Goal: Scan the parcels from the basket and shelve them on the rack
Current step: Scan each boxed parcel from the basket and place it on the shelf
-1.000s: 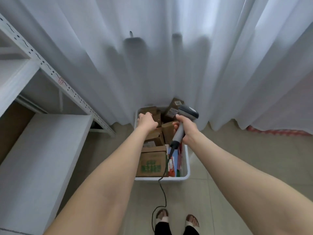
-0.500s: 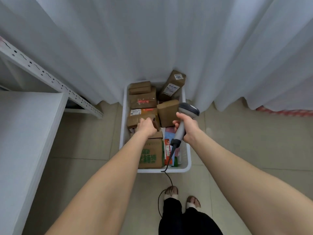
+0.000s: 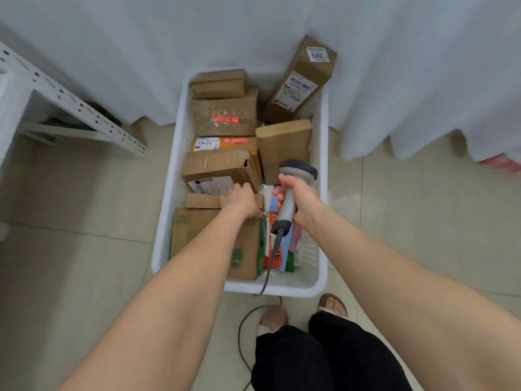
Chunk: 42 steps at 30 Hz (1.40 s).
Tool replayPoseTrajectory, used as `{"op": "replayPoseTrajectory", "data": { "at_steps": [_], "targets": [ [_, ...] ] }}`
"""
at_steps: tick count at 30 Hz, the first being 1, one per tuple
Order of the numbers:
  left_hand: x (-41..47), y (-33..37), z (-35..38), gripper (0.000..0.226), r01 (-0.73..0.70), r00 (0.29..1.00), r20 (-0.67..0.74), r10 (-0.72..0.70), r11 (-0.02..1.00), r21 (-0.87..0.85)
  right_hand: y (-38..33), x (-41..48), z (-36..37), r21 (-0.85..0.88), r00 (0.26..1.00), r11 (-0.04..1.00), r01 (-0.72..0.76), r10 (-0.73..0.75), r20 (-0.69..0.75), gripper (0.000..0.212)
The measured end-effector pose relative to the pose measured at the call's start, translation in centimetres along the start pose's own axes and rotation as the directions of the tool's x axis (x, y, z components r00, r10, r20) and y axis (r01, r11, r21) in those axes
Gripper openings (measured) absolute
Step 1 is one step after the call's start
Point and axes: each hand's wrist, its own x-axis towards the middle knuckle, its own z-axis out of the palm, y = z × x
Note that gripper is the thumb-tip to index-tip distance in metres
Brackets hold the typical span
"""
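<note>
Cardboard parcels [image 3: 225, 117] crowd the white basket [image 3: 169, 221] on the tiled floor [image 3: 84, 221] as we reach in with both arms. Our left hand [image 3: 242, 197] lies on a flat brown parcel [image 3: 203, 200] near the basket's middle, fingers bent down at its far edge beside a labelled box [image 3: 217, 170]; whether they have hold of either we cannot tell. Our right hand [image 3: 298, 200] is wrapped tight round the handle of a grey scanner [image 3: 298, 168], held just above the parcels with its head pointing away from us, its cable [image 3: 270, 261] trailing over the near rim to the floor. A tall box [image 3: 303, 80] marked 3003 leans in the far right corner, rising above the rim. Bright flat packets [image 3: 279, 258] stand on edge beside a green-printed carton [image 3: 186, 235] nearest us. A white metal rack [image 3: 70, 100] stands to the left, a pale curtain [image 3: 253, 24] hangs behind the basket, and sandalled feet [image 3: 332, 303] show below.
</note>
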Motion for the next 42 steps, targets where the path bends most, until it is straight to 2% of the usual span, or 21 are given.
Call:
{"op": "replayPoseTrajectory", "data": {
  "at_steps": [3, 7, 9, 11, 16, 19, 23, 28, 31, 38, 42],
  "targets": [
    [2.3, -0.4, 1.4, 0.085, -0.037, 0.999, -0.023, 0.039, 0.996, 0.078, 0.6, 2.5, -0.6, -0.015, 1.000, 1.000, -0.005, 0.005, 0.007, 0.013],
    [3.1, -0.5, 1.5, 0.058, -0.166, 0.964, -0.158, 0.213, 0.949, 0.269, 0.9, 4.2, -0.8, -0.026, 1.000, 1.000, -0.011, 0.011, 0.014, 0.014],
    [2.7, -1.0, 0.9, 0.041, -0.155, 0.958, -0.185, 0.221, 0.937, 0.314, 0.9, 4.2, -0.8, -0.037, 1.000, 0.999, -0.016, 0.016, 0.012, 0.014],
    [1.6, -1.6, -0.2, 0.034, -0.142, 0.951, -0.221, 0.216, 0.940, 0.310, 0.5, 3.4, -0.6, -0.043, 1.000, 0.999, -0.019, 0.019, 0.004, 0.014],
    [-3.0, -1.9, -5.6, 0.046, -0.155, 0.920, -0.342, 0.191, 0.979, 0.132, -1.4, -1.7, 1.5, -0.034, 1.000, 0.999, -0.023, 0.023, 0.003, 0.017],
    [-6.7, -2.2, -10.1, 0.052, -0.208, 0.900, -0.376, 0.222, 0.975, 0.080, -3.0, -6.3, 3.3, -0.013, 1.000, 1.000, -0.009, 0.009, 0.011, 0.020],
    [-13.2, -2.4, -16.4, 0.055, -0.339, 0.835, -0.453, 0.311, 0.941, 0.022, -6.0, -13.5, 6.0, 0.027, 1.000, 1.000, 0.015, -0.014, -0.012, 0.040],
    [-21.5, -2.2, -25.0, 0.055, -0.442, 0.726, -0.539, 0.428, 0.890, 0.112, -10.1, -23.1, 10.1, 0.123, 0.997, 0.989, 0.083, -0.083, -0.005, 0.052],
    [-26.0, -2.0, -29.6, 0.050, -0.491, 0.639, -0.585, 0.500, 0.850, 0.190, -12.5, -28.3, 12.2, 0.127, 0.989, 0.981, 0.145, -0.140, -0.051, 0.056],
    [-33.9, -2.3, -37.9, 0.046, -0.513, 0.510, -0.656, 0.556, 0.809, 0.287, -16.7, -38.5, 15.8, 0.116, 0.982, 0.975, 0.187, -0.185, -0.029, 0.045],
    [-36.1, -2.8, -41.0, 0.052, -0.426, 0.517, -0.686, 0.511, 0.849, 0.312, -18.6, -42.6, 17.4, 0.120, 0.967, 0.960, 0.254, -0.253, -0.022, 0.052]
  ]
}}
